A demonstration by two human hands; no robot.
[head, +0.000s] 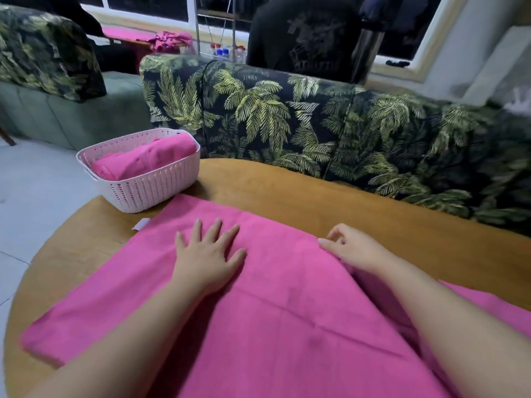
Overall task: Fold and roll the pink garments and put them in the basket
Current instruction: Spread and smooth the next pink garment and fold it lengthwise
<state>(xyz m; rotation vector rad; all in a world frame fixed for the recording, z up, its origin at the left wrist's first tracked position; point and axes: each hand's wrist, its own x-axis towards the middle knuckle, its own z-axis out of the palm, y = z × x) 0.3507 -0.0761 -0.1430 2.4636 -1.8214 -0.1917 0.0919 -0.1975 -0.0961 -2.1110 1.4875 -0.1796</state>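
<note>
Left hand: the left hand (208, 254) lies flat on the big pink cloth garment (258, 311), fingers straight and spread wide. It holds nothing. It looks like it presses the cloth down so it does not slide.
Right hand: the right hand (352, 248) is at 3 o'clock from the left hand. Its fingers curl and pinch the far right edge of the garment. I think it pinches there to lift or pull that side over for a fold.
Pink garment: it is spread flat on the round brown wooden table (316, 193), right in front of the person. A small white tag (141, 224) sticks out at its far left corner, at 10 o'clock from the left hand.
Basket: the white plastic woven basket (149, 191) sits on the table edge at 11 o'clock from the left hand, just touching the garment's far corner. It is close, so rolled things can go in fast.
Rolled garment: one pink rolled garment (146, 162) is already inside the basket.
More pink cloth: a crumpled pink pile (169, 40) lies far back at 12 o'clock, by the window.
Behind the table: a dark sofa with green leaf print (316, 124).
Step now: I think this is the folding part; rolling is not yet done.
</note>
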